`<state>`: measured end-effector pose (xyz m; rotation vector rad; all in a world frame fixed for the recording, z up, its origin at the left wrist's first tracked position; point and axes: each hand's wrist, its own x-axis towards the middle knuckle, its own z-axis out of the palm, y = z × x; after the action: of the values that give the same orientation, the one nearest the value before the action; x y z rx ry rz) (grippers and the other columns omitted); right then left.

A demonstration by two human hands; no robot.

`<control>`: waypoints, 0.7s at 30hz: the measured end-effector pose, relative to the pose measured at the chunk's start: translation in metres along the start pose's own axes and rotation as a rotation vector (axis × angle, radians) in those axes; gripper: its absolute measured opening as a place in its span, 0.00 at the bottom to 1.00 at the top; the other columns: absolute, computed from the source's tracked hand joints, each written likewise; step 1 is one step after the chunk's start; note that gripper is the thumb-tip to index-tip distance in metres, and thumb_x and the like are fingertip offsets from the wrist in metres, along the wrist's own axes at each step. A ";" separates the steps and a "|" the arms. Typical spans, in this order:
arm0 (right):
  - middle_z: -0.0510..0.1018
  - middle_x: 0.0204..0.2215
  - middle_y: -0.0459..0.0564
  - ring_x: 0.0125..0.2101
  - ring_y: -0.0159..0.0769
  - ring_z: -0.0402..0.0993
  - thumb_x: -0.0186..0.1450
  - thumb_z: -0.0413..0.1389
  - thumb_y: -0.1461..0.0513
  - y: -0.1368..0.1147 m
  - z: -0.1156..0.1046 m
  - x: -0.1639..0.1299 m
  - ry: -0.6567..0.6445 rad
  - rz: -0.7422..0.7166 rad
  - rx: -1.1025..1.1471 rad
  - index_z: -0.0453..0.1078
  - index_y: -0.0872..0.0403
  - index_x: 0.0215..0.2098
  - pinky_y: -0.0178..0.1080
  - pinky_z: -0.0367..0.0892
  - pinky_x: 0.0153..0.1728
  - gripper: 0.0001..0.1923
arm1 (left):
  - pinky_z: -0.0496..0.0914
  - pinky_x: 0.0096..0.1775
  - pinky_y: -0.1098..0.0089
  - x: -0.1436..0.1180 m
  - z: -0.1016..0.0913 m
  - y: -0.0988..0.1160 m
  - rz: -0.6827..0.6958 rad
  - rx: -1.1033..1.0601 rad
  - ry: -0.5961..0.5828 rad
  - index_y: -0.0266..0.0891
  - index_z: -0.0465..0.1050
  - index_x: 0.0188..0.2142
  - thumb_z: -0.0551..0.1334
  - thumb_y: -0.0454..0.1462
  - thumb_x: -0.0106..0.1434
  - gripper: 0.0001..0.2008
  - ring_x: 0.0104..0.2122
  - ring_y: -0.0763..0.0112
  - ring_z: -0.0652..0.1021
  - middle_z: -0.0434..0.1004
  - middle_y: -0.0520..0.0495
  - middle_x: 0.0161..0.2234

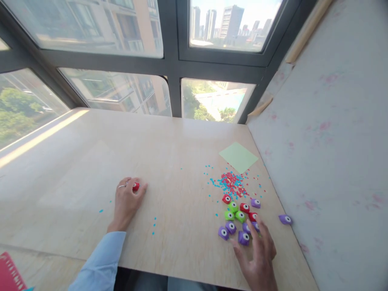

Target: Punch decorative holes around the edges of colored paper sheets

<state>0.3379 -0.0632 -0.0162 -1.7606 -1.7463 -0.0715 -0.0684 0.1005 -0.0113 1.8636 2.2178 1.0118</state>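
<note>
My left hand (pixel 127 201) rests on the wooden table (pixel 169 161) with its fingers curled over a small red paper punch (pixel 136 186). My right hand (pixel 258 256) lies near the table's front edge, fingers spread, fingertips touching a purple punch (pixel 244 237) at the edge of a cluster of punches (pixel 239 216). That cluster holds red, green and purple pieces, each with a white eye-like button. One purple punch (pixel 285 219) sits apart to the right. Behind the cluster lies a heap of red and blue paper bits (pixel 230 184).
A light green square sheet of paper (pixel 238 157) lies beyond the confetti near the right wall (pixel 327 153). Stray blue bits (pixel 154 224) dot the table's middle. A red object (pixel 9 275) shows at the lower left corner. Windows stand behind the table.
</note>
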 end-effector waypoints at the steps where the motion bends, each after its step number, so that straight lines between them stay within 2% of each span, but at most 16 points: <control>1: 0.55 0.66 0.63 0.63 0.61 0.54 0.67 0.54 0.49 0.001 0.000 0.000 -0.008 0.011 0.002 0.53 0.51 0.67 0.63 0.52 0.59 0.34 | 0.62 0.56 0.51 -0.001 0.002 0.003 0.013 -0.027 -0.003 0.37 0.75 0.38 0.59 0.48 0.58 0.18 0.52 0.48 0.70 0.74 0.34 0.41; 4: 0.56 0.65 0.64 0.62 0.62 0.56 0.66 0.56 0.52 0.006 0.002 -0.001 -0.007 0.009 0.020 0.54 0.52 0.66 0.63 0.53 0.59 0.34 | 0.63 0.56 0.54 -0.008 0.005 0.017 -0.008 -0.118 -0.025 0.39 0.76 0.36 0.58 0.47 0.59 0.15 0.51 0.51 0.71 0.73 0.35 0.46; 8: 0.58 0.65 0.64 0.62 0.61 0.57 0.66 0.57 0.54 0.010 0.003 0.000 0.010 -0.005 0.076 0.56 0.52 0.65 0.63 0.54 0.59 0.32 | 0.64 0.56 0.54 -0.022 0.004 0.035 -0.079 -0.191 -0.045 0.39 0.76 0.40 0.61 0.47 0.57 0.16 0.52 0.52 0.71 0.71 0.35 0.51; 16: 0.63 0.61 0.68 0.61 0.60 0.59 0.66 0.56 0.53 0.013 0.005 0.000 0.036 -0.032 0.098 0.61 0.58 0.60 0.60 0.55 0.59 0.29 | 0.65 0.56 0.54 -0.051 0.001 0.053 -0.125 -0.392 -0.083 0.41 0.78 0.38 0.68 0.44 0.52 0.14 0.51 0.52 0.73 0.74 0.37 0.49; 21: 0.63 0.61 0.67 0.62 0.56 0.58 0.67 0.55 0.53 0.012 0.003 0.001 0.030 -0.014 0.110 0.61 0.57 0.60 0.59 0.55 0.59 0.27 | 0.65 0.55 0.54 -0.068 0.000 0.054 -0.137 -0.420 -0.034 0.40 0.76 0.37 0.70 0.43 0.51 0.15 0.50 0.53 0.74 0.75 0.38 0.46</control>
<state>0.3482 -0.0598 -0.0231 -1.6601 -1.7092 -0.0076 -0.0043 0.0413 -0.0069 1.5154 1.8947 1.2858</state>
